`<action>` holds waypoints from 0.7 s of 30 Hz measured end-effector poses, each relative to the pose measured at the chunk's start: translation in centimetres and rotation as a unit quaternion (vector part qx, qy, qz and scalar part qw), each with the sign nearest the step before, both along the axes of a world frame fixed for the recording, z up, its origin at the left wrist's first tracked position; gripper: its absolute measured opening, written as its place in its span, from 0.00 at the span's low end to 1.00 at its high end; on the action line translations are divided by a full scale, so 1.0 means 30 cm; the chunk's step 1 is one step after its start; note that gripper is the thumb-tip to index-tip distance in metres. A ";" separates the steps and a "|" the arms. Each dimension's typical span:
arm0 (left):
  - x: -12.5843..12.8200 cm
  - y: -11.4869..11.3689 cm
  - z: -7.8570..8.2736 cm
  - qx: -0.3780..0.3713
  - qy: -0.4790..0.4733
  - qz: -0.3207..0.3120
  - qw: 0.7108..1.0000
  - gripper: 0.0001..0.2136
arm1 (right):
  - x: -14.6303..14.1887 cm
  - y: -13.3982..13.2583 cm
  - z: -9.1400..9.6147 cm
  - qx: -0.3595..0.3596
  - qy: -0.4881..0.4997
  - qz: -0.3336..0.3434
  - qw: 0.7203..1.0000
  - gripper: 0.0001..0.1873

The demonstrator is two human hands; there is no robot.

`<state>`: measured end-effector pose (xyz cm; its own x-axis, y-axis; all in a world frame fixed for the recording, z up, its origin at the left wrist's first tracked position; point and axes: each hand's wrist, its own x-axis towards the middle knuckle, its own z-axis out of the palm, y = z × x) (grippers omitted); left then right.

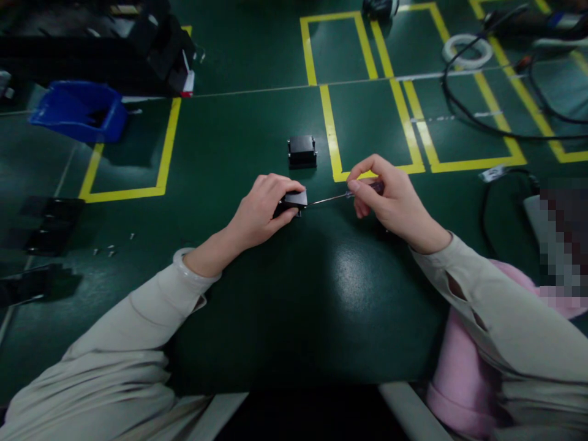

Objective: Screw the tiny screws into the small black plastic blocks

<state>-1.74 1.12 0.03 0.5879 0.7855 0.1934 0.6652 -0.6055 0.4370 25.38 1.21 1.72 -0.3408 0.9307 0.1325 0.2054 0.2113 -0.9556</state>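
Observation:
My left hand (263,207) is wrapped round a small black box-shaped part (294,201) and holds it on the green table mat. My right hand (388,199) pinches the handle of a thin screwdriver (340,196). Its metal shaft lies level and points left, with the tip against the right side of the held part. A second small black part (302,151) stands alone on the mat just beyond my hands.
A blue bin (78,111) sits at the far left, near dark equipment. Several tiny screws (110,248) and black parts (50,229) lie at the left edge. Yellow tape outlines (337,156) mark the mat. Black cables (478,122) and a white ring (467,50) lie far right.

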 end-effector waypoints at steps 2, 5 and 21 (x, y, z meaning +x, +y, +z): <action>-0.001 0.000 -0.002 0.004 0.000 -0.001 1.000 0.15 | 0.001 0.000 0.000 0.005 -0.003 0.002 1.000 0.07; -0.002 0.000 -0.004 0.004 0.003 0.001 1.000 0.15 | 0.003 0.000 0.005 0.039 -0.026 0.000 0.999 0.08; -0.003 0.000 -0.004 -0.001 0.008 0.005 1.000 0.15 | 0.003 -0.005 0.015 0.056 -0.038 -0.004 0.998 0.09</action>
<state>-1.82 1.11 -0.08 0.5837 0.7911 0.1828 0.6774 -0.5987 0.4274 25.46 1.07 2.17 -0.3463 0.9142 0.2106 0.2783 0.3145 -0.9075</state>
